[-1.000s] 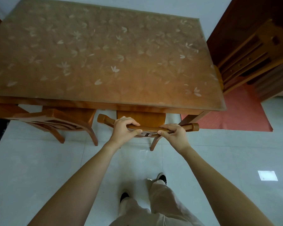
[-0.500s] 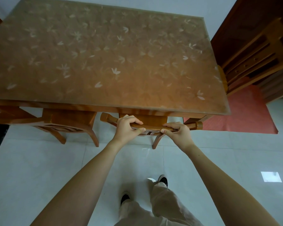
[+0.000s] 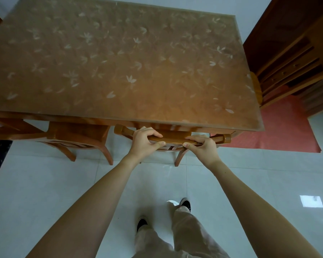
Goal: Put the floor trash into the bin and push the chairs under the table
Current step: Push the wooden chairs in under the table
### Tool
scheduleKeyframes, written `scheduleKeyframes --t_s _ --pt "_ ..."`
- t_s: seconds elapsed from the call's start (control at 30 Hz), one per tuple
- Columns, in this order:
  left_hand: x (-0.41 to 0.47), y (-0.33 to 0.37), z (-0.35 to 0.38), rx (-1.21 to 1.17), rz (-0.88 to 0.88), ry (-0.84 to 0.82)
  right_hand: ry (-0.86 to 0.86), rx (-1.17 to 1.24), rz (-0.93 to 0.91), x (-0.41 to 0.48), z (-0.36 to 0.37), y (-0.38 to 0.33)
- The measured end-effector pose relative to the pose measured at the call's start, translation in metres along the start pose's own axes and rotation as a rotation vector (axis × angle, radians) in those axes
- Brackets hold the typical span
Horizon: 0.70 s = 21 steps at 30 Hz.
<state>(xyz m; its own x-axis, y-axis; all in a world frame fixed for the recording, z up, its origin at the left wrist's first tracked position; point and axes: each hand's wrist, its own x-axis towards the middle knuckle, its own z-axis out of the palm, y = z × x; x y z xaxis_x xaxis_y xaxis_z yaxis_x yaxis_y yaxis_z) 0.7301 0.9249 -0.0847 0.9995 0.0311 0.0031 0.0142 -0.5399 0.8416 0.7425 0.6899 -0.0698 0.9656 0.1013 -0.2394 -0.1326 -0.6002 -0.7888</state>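
A wooden chair stands at the near edge of the wooden table, its seat hidden under the tabletop. Only its curved top rail and two rear legs show. My left hand grips the rail left of centre. My right hand grips it right of centre. A second wooden chair stands to the left, also tucked under the table. No bin or floor trash is in view.
A leaf-patterned cover lies over the tabletop. A third chair stands at the table's right end on a red mat, before a dark wooden door. Pale floor tiles stretch around my feet. A bright light patch marks the floor at right.
The chair held in both hands has slid further under the table, so less of its seat shows. I have stepped closer to the table.
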Motion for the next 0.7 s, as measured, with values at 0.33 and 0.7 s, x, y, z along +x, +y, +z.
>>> scheduleKeyframes --t_s 0.33,0.7 --pt "-0.019 0.012 -0.006 0.097 -0.044 -0.021 -0.008 -0.043 0.0 -0.013 0.001 -0.015" --pt "-0.116 0.05 -0.051 0.454 0.326 -0.04 0.239 -0.388 -0.523 -0.104 0.002 -0.041"
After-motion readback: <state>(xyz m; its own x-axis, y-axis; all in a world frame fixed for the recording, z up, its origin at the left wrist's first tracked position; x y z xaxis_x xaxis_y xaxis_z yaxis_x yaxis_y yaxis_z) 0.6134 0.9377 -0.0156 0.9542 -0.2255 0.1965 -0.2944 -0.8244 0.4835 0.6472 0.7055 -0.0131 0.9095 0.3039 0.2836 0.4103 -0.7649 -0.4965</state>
